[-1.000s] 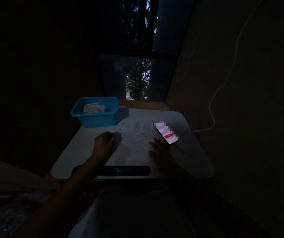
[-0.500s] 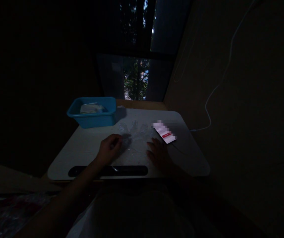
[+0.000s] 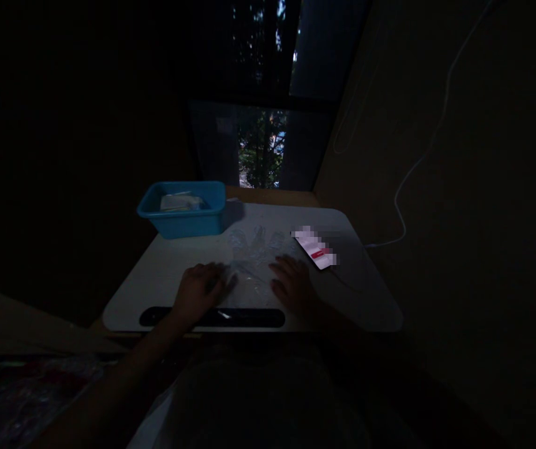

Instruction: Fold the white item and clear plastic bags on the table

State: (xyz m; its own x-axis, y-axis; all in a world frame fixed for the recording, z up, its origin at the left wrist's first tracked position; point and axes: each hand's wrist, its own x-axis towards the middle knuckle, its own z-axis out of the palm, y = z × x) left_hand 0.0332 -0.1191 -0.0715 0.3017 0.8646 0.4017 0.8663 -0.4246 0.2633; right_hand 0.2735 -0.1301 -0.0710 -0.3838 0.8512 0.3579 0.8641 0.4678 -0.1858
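Note:
Clear, crinkled plastic (image 3: 251,269) lies on the white tabletop (image 3: 150,284) between my hands, its outline hard to make out in the dim light. At its left edge is my left hand (image 3: 203,288), fingers apart and somewhat blurred, with nothing visible in them. On the right side, my right hand (image 3: 293,284) rests with fingers spread at the plastic's edge. Several small clear plastic pieces (image 3: 259,237) lie just beyond the sheet. Whether the fingertips press on the plastic I cannot tell.
A blue basket (image 3: 186,223) holding pale packets (image 3: 181,201) stands at the back left. A lit phone (image 3: 315,248) lies at the right. A dark slot (image 3: 253,318) runs along the front edge. A white cable (image 3: 401,209) hangs along the right wall.
My left hand's fingers have gone from curled together to spread out over the plastic's left side. My right hand has shifted slightly left relative to the table. The view has moved a little.

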